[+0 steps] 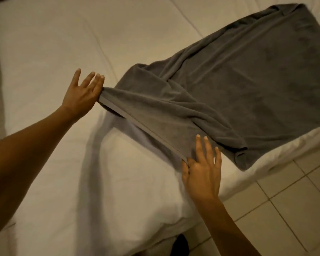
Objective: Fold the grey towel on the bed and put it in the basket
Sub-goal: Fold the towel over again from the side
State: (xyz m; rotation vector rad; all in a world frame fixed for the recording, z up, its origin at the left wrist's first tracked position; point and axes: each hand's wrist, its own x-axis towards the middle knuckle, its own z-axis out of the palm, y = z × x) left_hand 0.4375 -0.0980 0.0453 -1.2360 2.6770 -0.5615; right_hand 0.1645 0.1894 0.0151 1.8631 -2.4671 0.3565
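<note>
The grey towel (pixel 248 76) lies spread across the white bed (pixel 44 52), running from the upper right down to the middle. Its near short edge is lifted off the sheet and stretched taut between my hands. My left hand (pixel 82 95) pinches the left corner of that edge with thumb and forefinger, the other fingers spread. My right hand (pixel 201 170) pinches the right corner the same way. The towel is wrinkled behind the raised edge and flat farther away. No basket is in view.
The bed's right edge drops to a tiled floor (pixel 284 209) at the lower right. A dark object (pixel 180 244) shows at the bottom edge by the bed corner. The white sheet stretches wide to the left of the towel.
</note>
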